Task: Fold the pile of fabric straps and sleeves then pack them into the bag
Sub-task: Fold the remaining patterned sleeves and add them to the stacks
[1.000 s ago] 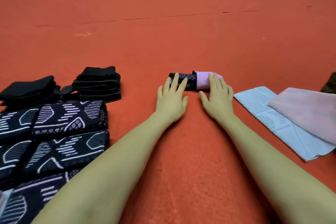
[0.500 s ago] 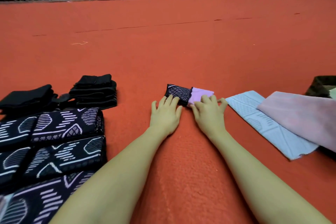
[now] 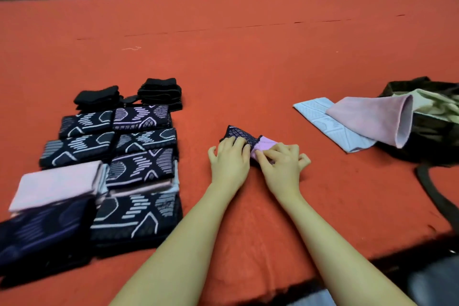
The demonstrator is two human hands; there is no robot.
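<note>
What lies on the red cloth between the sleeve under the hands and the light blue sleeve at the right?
Nothing: in the head view, only bare red cloth separates the folded sleeve from the light blue sleeve.

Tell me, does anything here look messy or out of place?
Mostly tidy. The folded stacks lie in neat rows, but a pink sleeve and a blue one lie loose, spilling from the dark bag at right.
</note>
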